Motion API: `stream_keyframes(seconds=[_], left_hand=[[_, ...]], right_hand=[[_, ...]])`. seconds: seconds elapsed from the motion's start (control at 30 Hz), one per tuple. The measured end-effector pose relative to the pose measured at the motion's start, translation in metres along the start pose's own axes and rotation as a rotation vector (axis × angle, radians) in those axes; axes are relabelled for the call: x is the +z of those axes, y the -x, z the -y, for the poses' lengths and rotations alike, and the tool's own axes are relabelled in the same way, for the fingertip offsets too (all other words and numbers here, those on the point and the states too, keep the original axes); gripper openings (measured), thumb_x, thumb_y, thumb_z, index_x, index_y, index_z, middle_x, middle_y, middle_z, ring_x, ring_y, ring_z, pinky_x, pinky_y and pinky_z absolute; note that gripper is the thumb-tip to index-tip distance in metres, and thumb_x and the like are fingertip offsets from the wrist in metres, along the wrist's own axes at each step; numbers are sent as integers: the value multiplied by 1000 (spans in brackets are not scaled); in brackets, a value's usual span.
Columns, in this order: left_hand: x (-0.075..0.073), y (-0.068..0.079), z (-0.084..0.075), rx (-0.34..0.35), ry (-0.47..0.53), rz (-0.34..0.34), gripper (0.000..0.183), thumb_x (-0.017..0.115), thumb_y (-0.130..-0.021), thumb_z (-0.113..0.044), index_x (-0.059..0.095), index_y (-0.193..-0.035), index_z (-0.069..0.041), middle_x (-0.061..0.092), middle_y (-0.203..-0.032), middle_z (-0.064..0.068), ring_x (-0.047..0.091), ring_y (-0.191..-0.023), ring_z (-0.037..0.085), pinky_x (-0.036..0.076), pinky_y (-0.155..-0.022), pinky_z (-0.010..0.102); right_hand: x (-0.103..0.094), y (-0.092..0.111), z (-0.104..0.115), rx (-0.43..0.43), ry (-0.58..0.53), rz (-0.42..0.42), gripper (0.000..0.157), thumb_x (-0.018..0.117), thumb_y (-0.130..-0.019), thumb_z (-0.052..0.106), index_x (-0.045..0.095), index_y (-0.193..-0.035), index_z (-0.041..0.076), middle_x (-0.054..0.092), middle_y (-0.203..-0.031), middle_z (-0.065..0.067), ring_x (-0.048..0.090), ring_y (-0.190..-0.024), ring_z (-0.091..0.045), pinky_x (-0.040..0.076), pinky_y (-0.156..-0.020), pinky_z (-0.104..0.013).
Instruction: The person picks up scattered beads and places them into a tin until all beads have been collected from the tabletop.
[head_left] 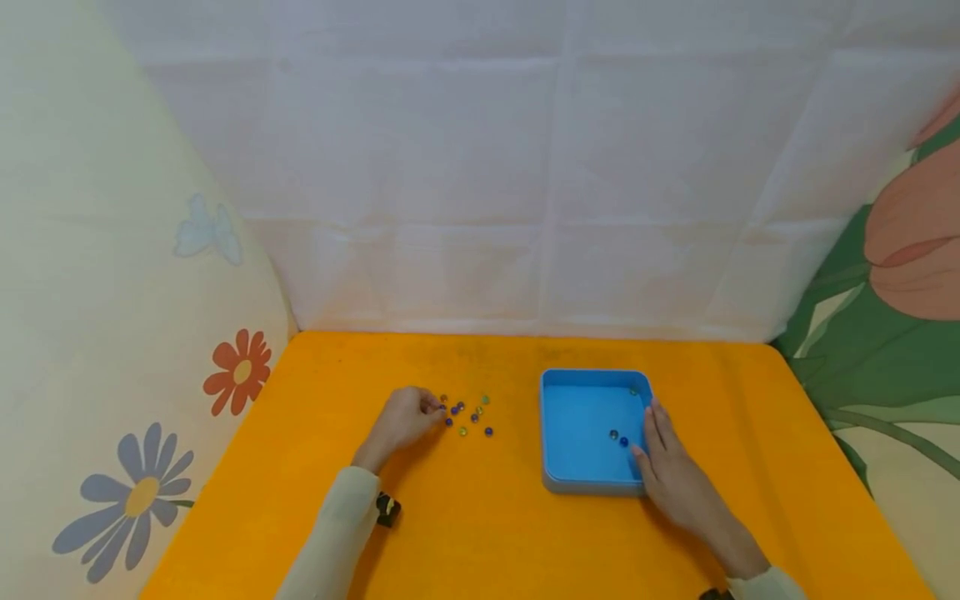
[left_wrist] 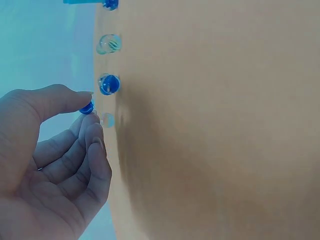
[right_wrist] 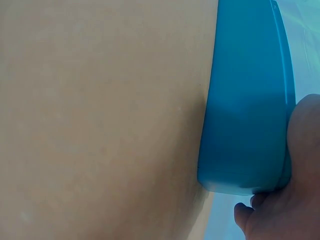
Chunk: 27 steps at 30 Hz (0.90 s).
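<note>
My left hand (head_left: 405, 417) pinches a blue marble (left_wrist: 87, 108) between thumb and fingertips, at the left edge of a loose group of glass marbles on the table. Dark blue ones such as this marble (head_left: 489, 432) lie among yellowish and greenish ones, one a green marble (head_left: 485, 400). To the right sits a square, shallow blue tray (head_left: 573, 433). My right hand (head_left: 678, 483) holds its right wall, thumb over the rim and fingers along the outside. Inside the tray are a dark blue marble (head_left: 624, 442), a clear dark marble (head_left: 613, 434) and a greenish marble (head_left: 634, 391).
An orange-covered table (head_left: 480, 525) carries everything. Behind it hangs a creased white cloth (head_left: 420, 167). Flower-patterned cloths stand at both sides, with a red flower (head_left: 242, 372) on the left one. A small black device (head_left: 387, 509) is on the left wrist.
</note>
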<state>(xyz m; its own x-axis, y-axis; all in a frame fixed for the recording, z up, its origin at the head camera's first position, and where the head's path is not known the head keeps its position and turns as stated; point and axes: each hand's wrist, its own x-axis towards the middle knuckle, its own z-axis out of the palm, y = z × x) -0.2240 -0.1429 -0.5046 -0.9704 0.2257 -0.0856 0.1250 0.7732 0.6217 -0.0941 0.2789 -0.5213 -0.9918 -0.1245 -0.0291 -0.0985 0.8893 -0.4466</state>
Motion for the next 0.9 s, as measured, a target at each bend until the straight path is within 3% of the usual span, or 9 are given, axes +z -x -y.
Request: stream_keyframes(seconds=[0.17, 0.4, 0.63, 0.9], left_hand=[[-1, -2, -5, 20, -2, 1, 14, 79, -95, -21, 80, -95, -7, 73, -78, 2, 50, -55, 12, 41, -52, 24], [-1, -3, -16, 40, -2, 6, 16, 78, -96, -22, 80, -99, -6, 76, -83, 2, 57, -59, 11, 45, -53, 23], [1, -6, -29, 34, 59, 12, 15, 77, -96, -19, 79, -102, -5, 76, -84, 3, 62, -63, 11, 49, -55, 24], [7, -11, -46, 35, 89, 22, 16, 76, -97, -19, 79, -105, -6, 75, -87, 4, 59, -63, 13, 50, -58, 26]], right_hand=[[1, -1, 0, -3, 4, -8, 76, 41, -114, 39, 7, -166, -6, -4, -177, -22, 12, -161, -49, 26, -123, -66], [1, -2, 1, -5, -2, -3, 76, 41, -114, 39, 7, -166, -6, -4, -177, -23, 12, -161, -49, 26, -123, -66], [0, -2, 0, -6, -7, -12, 75, 41, -114, 36, 7, -165, -7, -4, -177, -23, 12, -161, -48, 25, -123, -68], [0, 1, 1, -6, -8, -14, 75, 41, -114, 37, 9, -165, -8, -1, -176, -25, 13, -161, -50, 25, -123, -67]])
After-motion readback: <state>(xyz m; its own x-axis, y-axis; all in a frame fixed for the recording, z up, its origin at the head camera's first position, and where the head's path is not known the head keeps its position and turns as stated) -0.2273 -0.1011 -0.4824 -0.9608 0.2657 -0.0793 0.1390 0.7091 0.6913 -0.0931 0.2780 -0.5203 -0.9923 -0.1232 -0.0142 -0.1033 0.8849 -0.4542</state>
